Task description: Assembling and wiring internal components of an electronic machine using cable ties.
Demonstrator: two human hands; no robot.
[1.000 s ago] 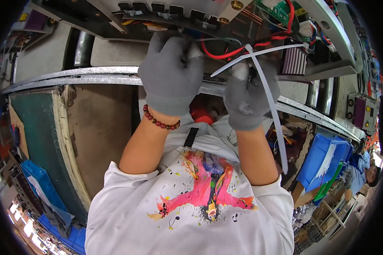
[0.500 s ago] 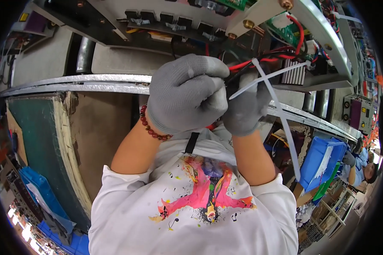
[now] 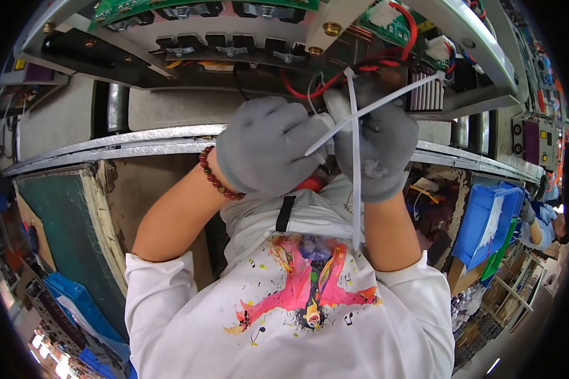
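Observation:
Both my hands wear grey knit gloves and work close together at the front edge of an open metal chassis [image 3: 82, 47]. My left hand [image 3: 269, 145] is closed with its fingertips together; a thin pale loop rises beside them, and what they pinch is hidden. My right hand [image 3: 379, 148] has its fingers curled in and its thumb raised next to the wires; anything inside it is out of sight. One long white cable tie [image 3: 356, 183] hangs from the red and black wires [image 3: 385, 62] past my right hand. Another cable tie [image 3: 392, 98] crosses it at a slant.
A finned heatsink [image 3: 427, 96] and green circuit boards [image 3: 202, 5] sit in the chassis. Below runs a metal rail [image 3: 164, 139] with conveyor rollers [image 3: 117, 107] behind. To the right are a blue bin [image 3: 480, 227] and a co-worker [image 3: 540, 224].
Both hands have moved down toward me, the left one slightly leftward and the right one slightly rightward. The hanging cable tie has swung to nearly vertical. More of the chassis shows.

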